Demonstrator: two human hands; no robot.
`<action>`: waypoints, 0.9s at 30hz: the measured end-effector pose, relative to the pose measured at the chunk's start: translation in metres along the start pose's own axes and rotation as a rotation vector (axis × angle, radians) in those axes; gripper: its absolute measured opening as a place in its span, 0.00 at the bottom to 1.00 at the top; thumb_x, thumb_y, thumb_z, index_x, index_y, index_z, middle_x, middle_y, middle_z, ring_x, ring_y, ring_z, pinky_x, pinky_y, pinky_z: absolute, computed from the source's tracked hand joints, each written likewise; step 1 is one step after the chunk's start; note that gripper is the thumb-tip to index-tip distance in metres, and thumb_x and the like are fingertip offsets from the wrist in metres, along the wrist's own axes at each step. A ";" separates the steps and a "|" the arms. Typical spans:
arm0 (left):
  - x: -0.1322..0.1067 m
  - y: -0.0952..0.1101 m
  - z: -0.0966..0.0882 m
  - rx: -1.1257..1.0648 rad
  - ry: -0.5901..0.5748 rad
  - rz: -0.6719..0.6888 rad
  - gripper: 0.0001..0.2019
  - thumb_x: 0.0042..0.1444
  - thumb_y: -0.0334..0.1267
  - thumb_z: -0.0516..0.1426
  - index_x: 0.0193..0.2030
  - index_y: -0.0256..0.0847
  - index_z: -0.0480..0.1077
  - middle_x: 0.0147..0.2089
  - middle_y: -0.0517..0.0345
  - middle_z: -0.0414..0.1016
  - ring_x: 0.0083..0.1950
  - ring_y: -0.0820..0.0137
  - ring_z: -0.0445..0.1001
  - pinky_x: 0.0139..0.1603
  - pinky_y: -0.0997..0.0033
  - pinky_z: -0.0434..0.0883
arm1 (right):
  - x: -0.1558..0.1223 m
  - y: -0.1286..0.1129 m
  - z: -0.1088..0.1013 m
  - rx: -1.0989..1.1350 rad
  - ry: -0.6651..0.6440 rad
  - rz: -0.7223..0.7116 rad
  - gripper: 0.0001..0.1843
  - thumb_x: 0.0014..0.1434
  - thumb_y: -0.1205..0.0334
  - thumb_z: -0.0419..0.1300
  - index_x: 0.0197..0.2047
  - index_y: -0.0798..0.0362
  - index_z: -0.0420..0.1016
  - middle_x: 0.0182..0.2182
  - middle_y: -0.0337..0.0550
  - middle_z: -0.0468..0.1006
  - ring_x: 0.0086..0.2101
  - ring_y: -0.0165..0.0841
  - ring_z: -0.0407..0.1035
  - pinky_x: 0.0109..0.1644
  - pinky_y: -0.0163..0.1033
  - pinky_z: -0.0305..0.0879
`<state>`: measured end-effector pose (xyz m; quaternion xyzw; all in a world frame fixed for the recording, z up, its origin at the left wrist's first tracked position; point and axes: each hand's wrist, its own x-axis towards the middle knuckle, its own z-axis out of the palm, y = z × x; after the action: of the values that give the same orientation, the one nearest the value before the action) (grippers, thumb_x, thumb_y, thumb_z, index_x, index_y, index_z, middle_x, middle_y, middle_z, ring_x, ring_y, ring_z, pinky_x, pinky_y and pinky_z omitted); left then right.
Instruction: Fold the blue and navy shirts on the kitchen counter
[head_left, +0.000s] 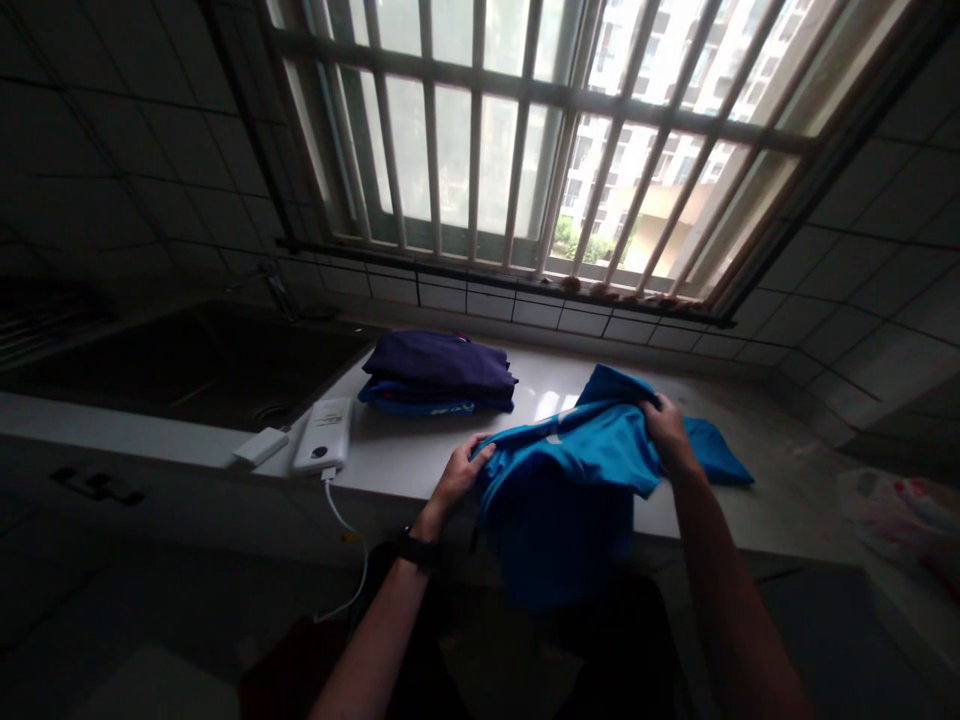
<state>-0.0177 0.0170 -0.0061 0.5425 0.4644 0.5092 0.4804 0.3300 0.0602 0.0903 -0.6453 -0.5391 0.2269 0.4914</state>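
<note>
My left hand (461, 475) and my right hand (667, 430) both grip a bright blue T-shirt (570, 470), one on each side of its upper edge. The shirt is lifted partly off the white countertop (540, 385), and its lower part hangs over the counter's front edge. A small pale logo shows on the fabric. To the left of my left hand lies a folded stack of dark purple and blue clothes (439, 370). A black watch (416, 548) is on my left wrist.
A white power bank (322, 435) lies near the counter's edge, with a white cable (349, 545) hanging down and a white charger (260, 446) beside it. A dark sink (187, 365) with a faucet (274, 285) is at the left. A barred window (525, 130) is behind, and a plastic bag (904, 520) is at the right.
</note>
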 end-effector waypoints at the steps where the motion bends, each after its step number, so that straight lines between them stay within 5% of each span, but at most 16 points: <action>1: 0.003 -0.003 0.002 0.027 0.031 0.034 0.29 0.52 0.55 0.63 0.56 0.38 0.73 0.55 0.44 0.77 0.55 0.58 0.76 0.56 0.61 0.72 | 0.000 0.007 0.009 -0.126 0.028 -0.024 0.31 0.55 0.45 0.60 0.55 0.57 0.72 0.50 0.58 0.79 0.53 0.53 0.72 0.57 0.55 0.69; 3: 0.005 -0.006 0.003 0.104 0.027 0.101 0.34 0.50 0.54 0.65 0.60 0.37 0.71 0.63 0.39 0.72 0.63 0.54 0.71 0.64 0.55 0.68 | -0.010 0.021 0.024 -0.329 -0.048 -0.119 0.33 0.56 0.49 0.60 0.61 0.58 0.68 0.59 0.63 0.73 0.60 0.53 0.66 0.64 0.57 0.62; 6: 0.003 -0.004 0.001 0.233 -0.082 0.162 0.33 0.51 0.54 0.65 0.60 0.39 0.72 0.68 0.39 0.66 0.70 0.52 0.65 0.70 0.52 0.62 | -0.040 0.038 0.040 -0.461 -0.440 -0.329 0.34 0.59 0.52 0.60 0.67 0.53 0.65 0.64 0.57 0.69 0.63 0.48 0.64 0.66 0.53 0.60; 8: 0.000 0.002 0.001 0.325 -0.159 0.160 0.34 0.51 0.54 0.65 0.62 0.40 0.72 0.71 0.40 0.63 0.73 0.51 0.60 0.73 0.50 0.57 | -0.058 0.042 0.048 -0.551 -0.592 -0.390 0.36 0.59 0.53 0.61 0.69 0.51 0.63 0.64 0.55 0.70 0.62 0.48 0.66 0.65 0.52 0.62; 12: -0.004 0.010 0.011 0.493 -0.247 0.137 0.44 0.44 0.58 0.69 0.67 0.41 0.67 0.72 0.40 0.63 0.75 0.47 0.56 0.75 0.44 0.50 | -0.078 0.035 0.057 -0.675 -0.466 -0.356 0.29 0.60 0.63 0.59 0.64 0.57 0.70 0.57 0.58 0.75 0.56 0.48 0.70 0.61 0.50 0.65; 15: -0.007 0.017 0.015 0.533 -0.334 0.165 0.36 0.45 0.58 0.69 0.60 0.43 0.74 0.61 0.45 0.75 0.65 0.49 0.69 0.72 0.46 0.56 | -0.079 0.021 0.045 -0.489 -0.658 -0.356 0.16 0.64 0.60 0.56 0.50 0.54 0.79 0.44 0.49 0.82 0.44 0.41 0.75 0.50 0.42 0.70; 17: -0.009 0.025 0.010 0.464 -0.457 0.148 0.24 0.54 0.57 0.63 0.50 0.43 0.79 0.51 0.49 0.80 0.56 0.55 0.76 0.65 0.54 0.66 | -0.077 0.011 0.026 -0.304 -0.843 -0.360 0.16 0.66 0.52 0.56 0.40 0.52 0.81 0.34 0.41 0.82 0.35 0.37 0.75 0.41 0.39 0.71; 19: -0.013 0.034 0.002 0.356 -0.558 0.102 0.20 0.60 0.56 0.58 0.45 0.43 0.80 0.47 0.51 0.81 0.50 0.59 0.78 0.58 0.62 0.71 | -0.072 0.001 0.002 -0.152 -0.889 -0.364 0.18 0.62 0.45 0.60 0.36 0.50 0.82 0.30 0.39 0.81 0.31 0.36 0.73 0.37 0.38 0.71; 21: -0.016 0.044 -0.009 0.287 -0.500 0.086 0.20 0.60 0.55 0.58 0.46 0.42 0.79 0.49 0.52 0.80 0.49 0.61 0.77 0.53 0.66 0.71 | -0.065 -0.009 -0.022 -0.091 -0.748 -0.349 0.20 0.60 0.42 0.62 0.36 0.50 0.82 0.30 0.40 0.81 0.31 0.36 0.72 0.36 0.39 0.71; 24: -0.020 0.059 -0.022 0.280 -0.151 0.107 0.21 0.59 0.57 0.58 0.43 0.39 0.78 0.44 0.53 0.80 0.45 0.63 0.76 0.46 0.70 0.71 | -0.055 -0.019 -0.046 -0.101 -0.402 -0.298 0.23 0.62 0.40 0.59 0.36 0.51 0.81 0.30 0.41 0.79 0.31 0.36 0.71 0.35 0.40 0.69; 27: -0.016 0.077 -0.029 0.310 0.118 0.151 0.22 0.58 0.59 0.58 0.37 0.38 0.76 0.35 0.57 0.77 0.38 0.66 0.73 0.39 0.72 0.69 | -0.046 -0.022 -0.055 -0.043 -0.306 -0.262 0.26 0.60 0.37 0.58 0.39 0.53 0.81 0.30 0.42 0.79 0.30 0.35 0.70 0.33 0.38 0.68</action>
<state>-0.0466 -0.0057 0.0696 0.6127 0.5223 0.4971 0.3234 0.3500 -0.0048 0.1216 -0.5378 -0.6916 0.2450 0.4153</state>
